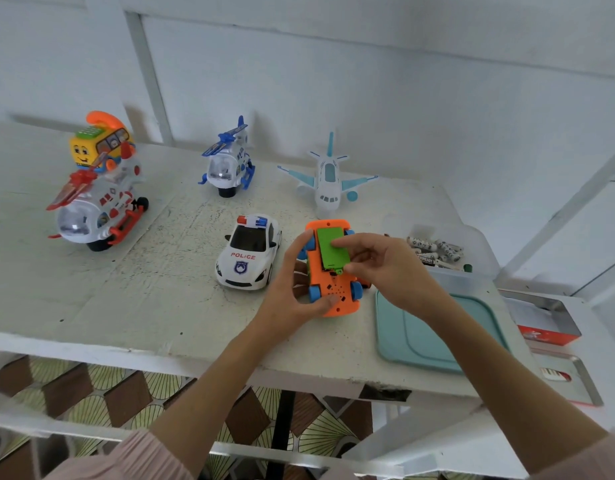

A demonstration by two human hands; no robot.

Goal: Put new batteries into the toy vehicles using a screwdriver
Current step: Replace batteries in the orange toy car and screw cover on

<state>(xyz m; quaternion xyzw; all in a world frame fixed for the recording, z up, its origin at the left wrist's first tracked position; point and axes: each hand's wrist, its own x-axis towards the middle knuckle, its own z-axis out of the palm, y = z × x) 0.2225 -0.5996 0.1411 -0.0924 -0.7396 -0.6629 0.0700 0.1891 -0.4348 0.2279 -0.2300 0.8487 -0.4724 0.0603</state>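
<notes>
An orange toy car (337,287) with blue wheels lies upside down on the white table (126,289). My left hand (295,292) grips its left side, fingers curled round a blue wheel and thumb on the underside. A green battery cover (330,249) sits on the car's underside. My right hand (382,265) presses on this cover with its fingertips. Several batteries (434,252) lie in a clear container to the right. No screwdriver shows.
A white police car (249,252) stands left of the orange car. Behind are a blue helicopter (228,161), a white plane (328,174), a red helicopter (98,206) and a yellow bus toy (98,140). A teal lid (427,334) and metal tins (541,320) lie right.
</notes>
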